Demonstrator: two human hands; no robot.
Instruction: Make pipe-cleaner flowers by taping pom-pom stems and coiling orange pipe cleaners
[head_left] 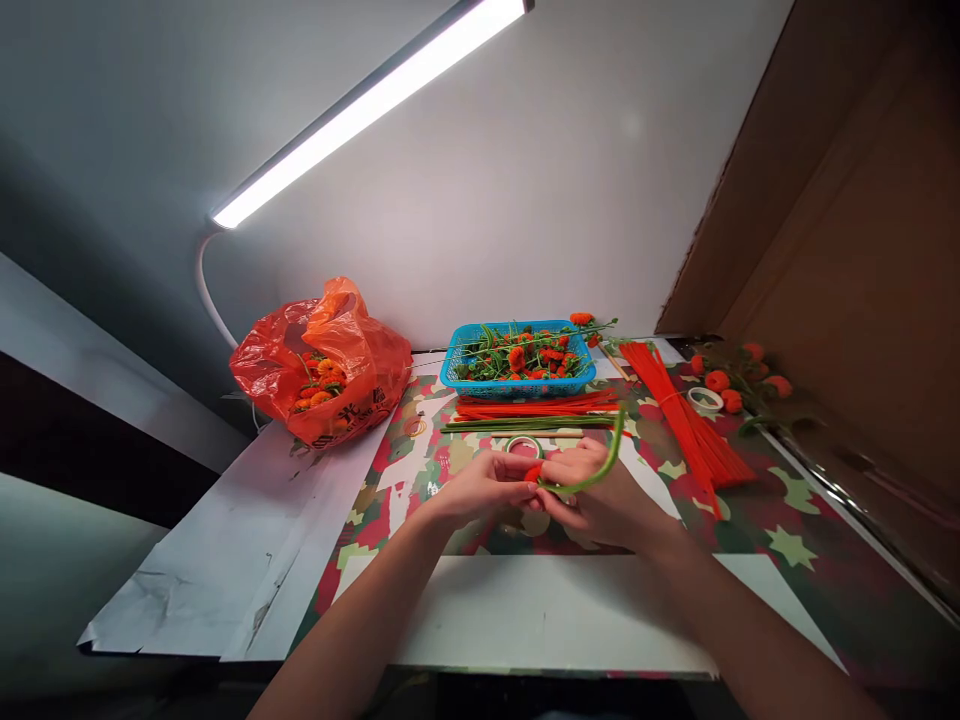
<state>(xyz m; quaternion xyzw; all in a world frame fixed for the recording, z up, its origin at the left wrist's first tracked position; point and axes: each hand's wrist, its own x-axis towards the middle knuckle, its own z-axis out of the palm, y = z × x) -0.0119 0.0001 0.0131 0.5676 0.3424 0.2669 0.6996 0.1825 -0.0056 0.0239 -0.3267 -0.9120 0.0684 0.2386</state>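
My left hand [487, 487] and my right hand [592, 495] meet above the front middle of the table. Pinched between their fingertips is a small orange-red fuzzy piece [533, 473], mostly covered by the fingers. A green pipe cleaner [611, 455] runs from that piece across my right hand and curves upward at its free end. Both hands have their fingers closed. Just behind them lies a roll of tape [524, 448], partly hidden by my fingers.
A blue basket [517, 386] of orange flowers stands behind red pipe cleaners [540, 407] and green pipe cleaners [517, 425]. To the left is a red plastic bag [360, 350] with flowers. At right lie a red pipe-cleaner bundle [679, 420], a white roll [705, 400] and loose flowers [718, 382].
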